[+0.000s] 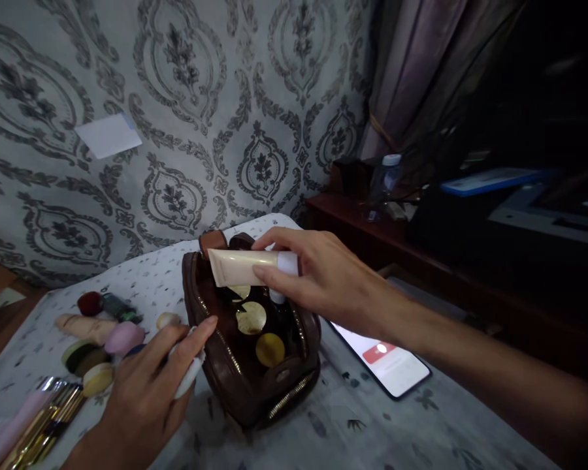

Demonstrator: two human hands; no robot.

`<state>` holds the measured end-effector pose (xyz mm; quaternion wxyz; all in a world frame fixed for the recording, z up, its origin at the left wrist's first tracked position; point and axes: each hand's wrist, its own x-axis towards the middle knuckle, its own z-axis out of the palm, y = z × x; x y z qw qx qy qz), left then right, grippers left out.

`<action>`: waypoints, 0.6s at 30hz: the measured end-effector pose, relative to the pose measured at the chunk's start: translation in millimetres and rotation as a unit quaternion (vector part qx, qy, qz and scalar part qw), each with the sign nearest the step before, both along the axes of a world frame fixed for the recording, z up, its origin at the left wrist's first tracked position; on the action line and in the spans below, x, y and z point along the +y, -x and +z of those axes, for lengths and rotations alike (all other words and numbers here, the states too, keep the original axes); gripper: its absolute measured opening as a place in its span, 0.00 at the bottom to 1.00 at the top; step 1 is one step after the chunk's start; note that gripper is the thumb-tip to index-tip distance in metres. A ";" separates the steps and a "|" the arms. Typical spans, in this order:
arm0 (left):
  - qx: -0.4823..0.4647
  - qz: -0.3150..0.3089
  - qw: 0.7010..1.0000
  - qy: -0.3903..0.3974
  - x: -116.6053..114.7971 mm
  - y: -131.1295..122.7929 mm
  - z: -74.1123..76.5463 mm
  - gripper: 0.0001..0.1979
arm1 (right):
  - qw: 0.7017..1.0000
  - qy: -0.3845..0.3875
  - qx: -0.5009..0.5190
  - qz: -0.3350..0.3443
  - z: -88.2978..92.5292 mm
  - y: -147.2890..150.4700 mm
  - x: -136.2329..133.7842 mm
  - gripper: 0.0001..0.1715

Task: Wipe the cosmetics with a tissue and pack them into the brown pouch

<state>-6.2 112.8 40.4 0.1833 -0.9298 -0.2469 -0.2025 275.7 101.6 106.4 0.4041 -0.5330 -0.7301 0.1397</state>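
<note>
My right hand (318, 274) grips a pale cream squeeze tube (245, 266) with a white cap, held sideways above the open mouth of a dark brown toiletry bag (215, 385). The bag's zip is undone; several round gold-coloured lids or discs (251, 318) show inside it, and its deeper contents are in shadow. At the bag's left side, my left hand (147, 385) has a crumpled white tissue (191, 373) tucked under its fingers, with the index fingertip by the zipped edge. A front pocket zip (291, 396) also shows on the bag.
Left of the bag lie loose cosmetics: a pink sponge (124, 337), a beige tube (85, 328), a round yellowish jar (98, 380) and gold-trimmed tubes (46, 424). A lit phone (396, 372) rests on the right under my forearm. Behind it, a plastic bottle (387, 183) stands on a dark red ledge.
</note>
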 end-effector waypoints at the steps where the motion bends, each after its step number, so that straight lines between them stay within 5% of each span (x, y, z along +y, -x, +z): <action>1: -0.001 -0.001 1.000 -0.002 0.1 0.9 -0.8 0.31 | 1.000 0.004 0.011 0.004 0.2 1.2 1.8 0.11; 4: 0.003 0.001 1.000 -0.015 0.5 2.5 -2.4 0.31 | 0.984 0.063 0.157 0.049 -2.2 3.9 6.9 0.16; 8: 0.008 0.010 1.000 -0.022 1.1 1.4 -2.4 0.33 | 0.873 0.156 0.431 0.166 -7.4 11.5 9.5 0.12; 12: 0.014 0.001 1.000 -0.027 1.7 -0.5 -0.9 0.35 | 0.795 0.179 0.548 0.188 -8.9 25.3 9.6 0.05; 15: 0.014 0.002 1.000 -0.025 0.8 -1.1 0.9 0.34 | 0.796 0.194 0.545 0.179 -7.6 35.0 11.0 0.07; 18: 0.019 0.014 0.999 -0.025 -0.9 -1.3 2.6 0.33 | 0.848 0.168 0.479 0.152 -9.5 41.4 13.4 0.12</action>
